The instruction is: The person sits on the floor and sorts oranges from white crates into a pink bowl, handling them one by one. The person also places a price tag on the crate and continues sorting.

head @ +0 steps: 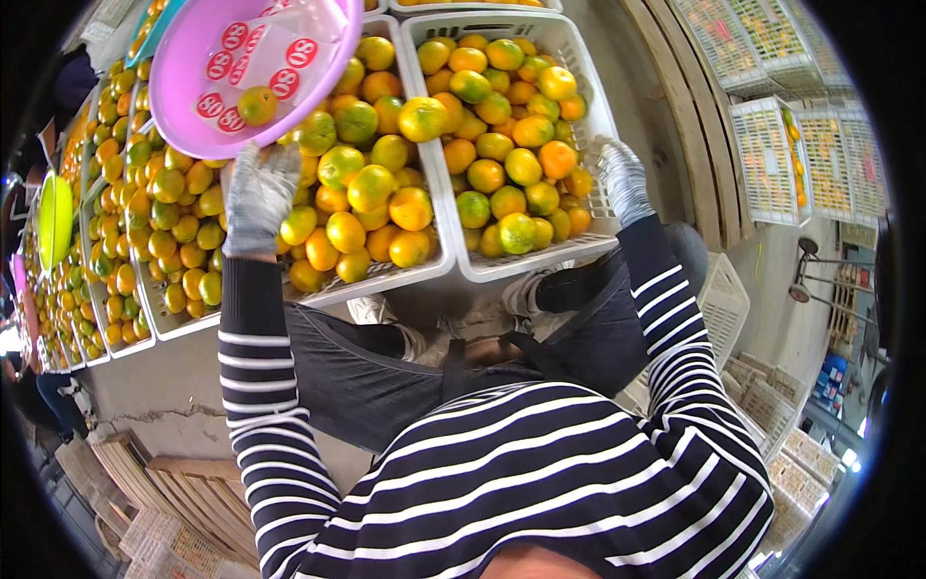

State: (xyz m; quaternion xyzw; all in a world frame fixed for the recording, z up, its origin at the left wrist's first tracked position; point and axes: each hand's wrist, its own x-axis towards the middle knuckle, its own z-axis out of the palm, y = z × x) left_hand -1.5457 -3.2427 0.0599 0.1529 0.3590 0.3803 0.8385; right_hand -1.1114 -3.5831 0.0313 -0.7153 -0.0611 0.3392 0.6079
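My left hand (262, 197), in a grey-white glove, is at the lower rim of a pink plastic basin (168, 94), over the left side of a white crate (340, 289) of green-orange citrus fruit. Its fingertips are partly hidden, so its hold is unclear. In the basin lie printed plastic bags (271, 54) and one citrus fruit (257, 106). My right hand (623, 179), gloved too, grips the right rim of another white plastic crate (434, 217) filled with similar fruit (522, 166). One fruit (423, 119) rests high over the wall between both crates.
More fruit crates (181, 329) run off to the left, with a yellow-green basin (54, 221) among them. Wooden pallets (684, 108) lie at the right, beside stacked fruit crates (770, 163). A wheeled cart (810, 271) stands further right. Another person's leg (58, 402) shows at far left.
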